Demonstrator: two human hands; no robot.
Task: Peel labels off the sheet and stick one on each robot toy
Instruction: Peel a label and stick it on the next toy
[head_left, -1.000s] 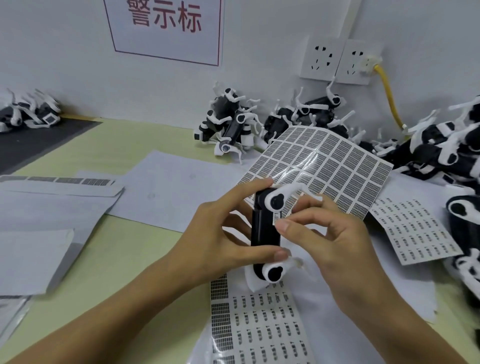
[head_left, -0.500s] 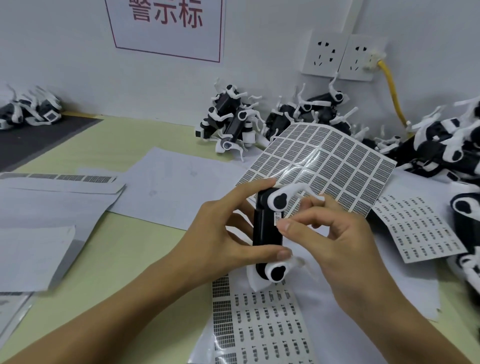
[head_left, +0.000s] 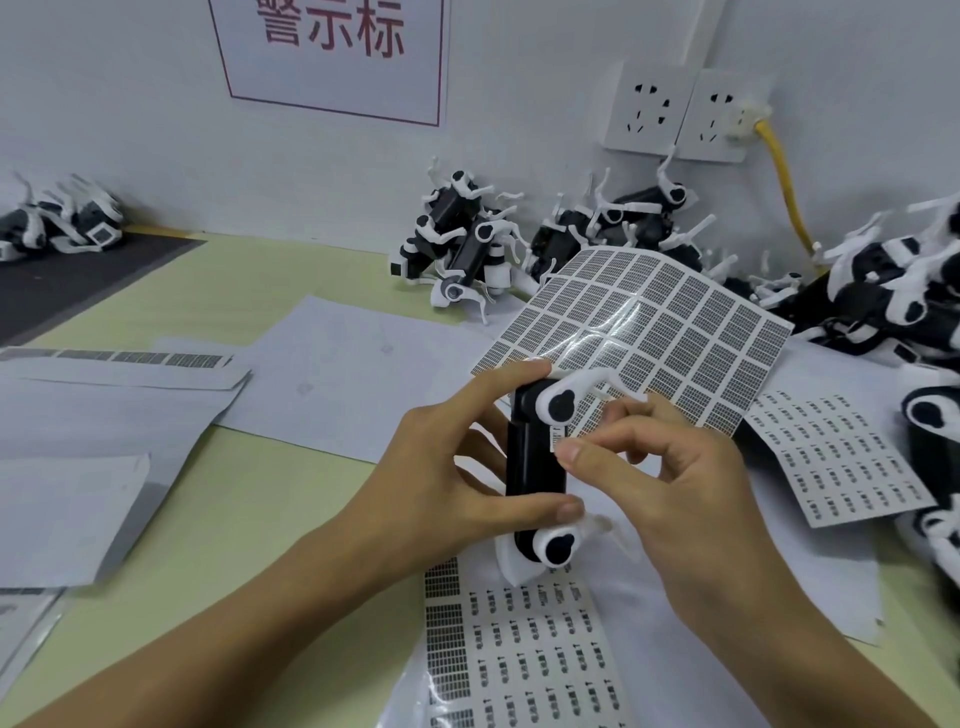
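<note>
Head view: left hand (head_left: 441, 478) clamps the black-and-white plastic robot toy (head_left: 537, 467) at mid-worktop, over the label sheets. Right hand (head_left: 670, 478) pinches a small white label (head_left: 557, 435) against its side. Sticking step; next, press it flat.

Wall sign (head_left: 332, 57), white with a red border: three large red characters, 警示标, tops cut off by the frame edge. Label sheets — near one (head_left: 524, 649), right one (head_left: 852, 457), curled one (head_left: 649, 332) — carry rows of small black print, too small to read. Small white label (head_left: 557, 438) against the black robot toy (head_left: 532, 467) bears print, also illegible.
</note>
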